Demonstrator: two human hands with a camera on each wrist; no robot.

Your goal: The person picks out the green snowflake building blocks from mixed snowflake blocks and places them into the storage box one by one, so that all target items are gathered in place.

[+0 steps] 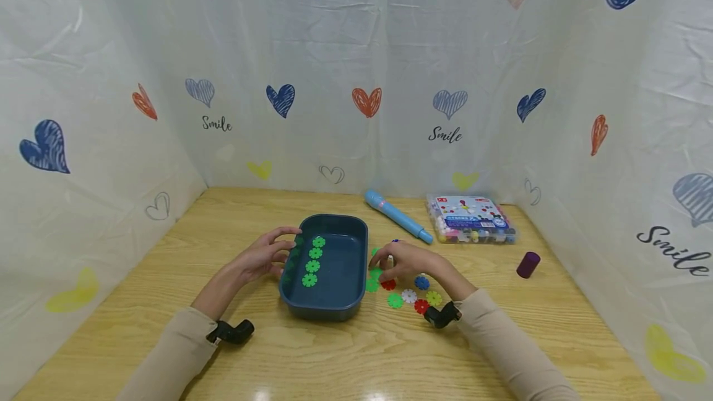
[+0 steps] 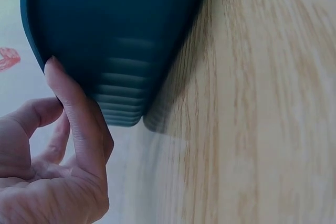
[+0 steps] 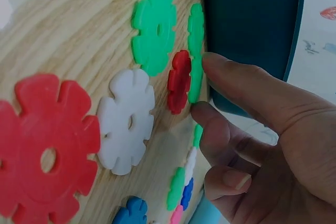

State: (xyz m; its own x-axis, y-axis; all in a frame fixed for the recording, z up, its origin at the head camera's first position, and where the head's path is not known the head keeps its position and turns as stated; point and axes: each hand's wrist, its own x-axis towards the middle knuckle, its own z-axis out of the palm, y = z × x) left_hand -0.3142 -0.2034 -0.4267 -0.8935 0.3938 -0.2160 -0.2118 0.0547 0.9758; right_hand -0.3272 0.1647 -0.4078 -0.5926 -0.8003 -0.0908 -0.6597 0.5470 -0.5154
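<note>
A dark blue bin (image 1: 341, 271) stands on the table, with a row of green flower-shaped plastic discs (image 1: 314, 253) along its left half. My left hand (image 1: 262, 257) touches the bin's left side. In the left wrist view, its fingertips (image 2: 54, 65) rest at the bin's rim from outside. Just right of the bin, my right hand (image 1: 413, 260) pinches a green disc (image 3: 195, 85) between its fingertips. Around it lie more flower discs: red (image 3: 179, 82), white (image 3: 126, 121), blue (image 1: 422, 282) and yellow (image 1: 434, 297). The hand hides some of the pile.
Behind the discs lies a light blue microphone-shaped tube (image 1: 398, 215). A clear lidded box of small colourful pieces (image 1: 472, 220) sits at the back right. Farther right is a purple cylinder (image 1: 528, 265). Heart-printed curtains (image 1: 367, 141) surround the wooden table (image 1: 289, 357).
</note>
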